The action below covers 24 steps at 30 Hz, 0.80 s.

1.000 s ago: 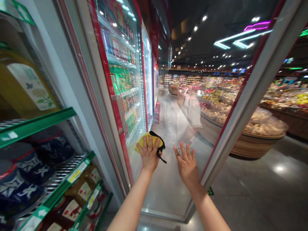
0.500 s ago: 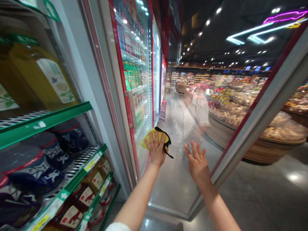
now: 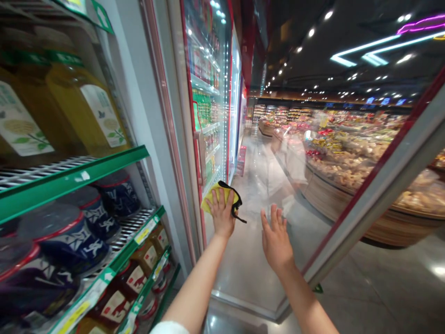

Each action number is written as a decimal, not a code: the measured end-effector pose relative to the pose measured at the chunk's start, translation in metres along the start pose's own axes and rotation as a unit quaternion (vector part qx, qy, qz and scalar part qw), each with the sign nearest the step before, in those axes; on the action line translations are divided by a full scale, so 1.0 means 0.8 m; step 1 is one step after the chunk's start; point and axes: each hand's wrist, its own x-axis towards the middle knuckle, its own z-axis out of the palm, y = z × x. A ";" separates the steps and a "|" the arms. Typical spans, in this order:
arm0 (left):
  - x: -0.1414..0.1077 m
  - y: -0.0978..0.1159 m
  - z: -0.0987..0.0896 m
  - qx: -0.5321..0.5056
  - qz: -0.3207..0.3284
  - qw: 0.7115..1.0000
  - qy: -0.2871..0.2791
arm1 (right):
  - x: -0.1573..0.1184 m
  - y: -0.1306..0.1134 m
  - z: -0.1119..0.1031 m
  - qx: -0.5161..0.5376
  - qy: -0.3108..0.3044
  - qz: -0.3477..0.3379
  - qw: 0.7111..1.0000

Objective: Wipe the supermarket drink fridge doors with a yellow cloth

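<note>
In the head view, my left hand (image 3: 223,218) presses a yellow cleaning cloth (image 3: 207,203) with black edging and a short black strap flat on the glass door (image 3: 250,273). Its fingers lie over the cloth and hold it to the pane. To the right, my right hand (image 3: 277,243) is raised with palm toward the glass and fingers stretched, holding nothing. Whether its fingertips touch the pane I cannot tell. The door stands swung out, with a silver and red frame (image 3: 373,185) running beyond my right forearm.
On the left, cooler shelves with a green edge (image 3: 74,178) carry bottles of yellow juice (image 3: 74,111), blue-labelled bottles (image 3: 71,239) and small jars. Through the glass show another drinks cooler (image 3: 205,111), the shiny floor and a round wooden display stand (image 3: 323,204) heaped with packaged goods.
My view has turned slightly left, so the shelves show more. The left hand and cloth have shifted a little left. My right hand has moved slightly left, its fingers closer together.
</note>
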 end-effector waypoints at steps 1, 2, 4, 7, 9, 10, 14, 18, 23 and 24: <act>0.005 -0.005 -0.005 -0.003 -0.023 1.000 0.014 | 0.000 -0.001 0.003 0.001 -0.007 0.006 1.000; 0.004 -0.010 -0.008 -0.007 -0.047 0.998 0.030 | -0.001 -0.001 0.005 0.001 -0.014 0.010 1.000; -0.016 -0.019 -0.006 -0.015 -0.088 0.994 0.055 | -0.003 0.001 0.006 0.004 -0.023 0.010 1.000; -0.063 -0.021 0.008 -0.029 -0.094 0.994 0.051 | -0.004 0.004 0.005 0.005 -0.026 0.005 1.000; -0.079 -0.018 0.017 -0.032 -0.054 0.998 0.028 | -0.004 0.004 0.004 0.004 -0.025 0.003 1.000; -0.078 -0.016 0.019 -0.029 -0.028 0.999 0.018 | -0.004 0.004 0.004 0.004 -0.025 0.003 1.000; -0.035 -0.022 0.008 0.002 0.064 0.998 0.007 | -0.002 0.005 0.006 0.008 -0.024 0.007 1.000; -0.016 -0.046 -0.007 0.016 0.068 0.997 0.019 | -0.001 0.010 0.009 0.019 -0.017 0.010 1.000; -0.069 -0.074 -0.017 0.009 0.063 0.998 0.000 | 0.001 0.016 0.013 0.031 -0.005 0.007 0.999; -0.078 -0.078 -0.022 0.009 0.070 0.997 -0.013 | 0.001 0.017 0.014 0.033 -0.003 0.006 0.999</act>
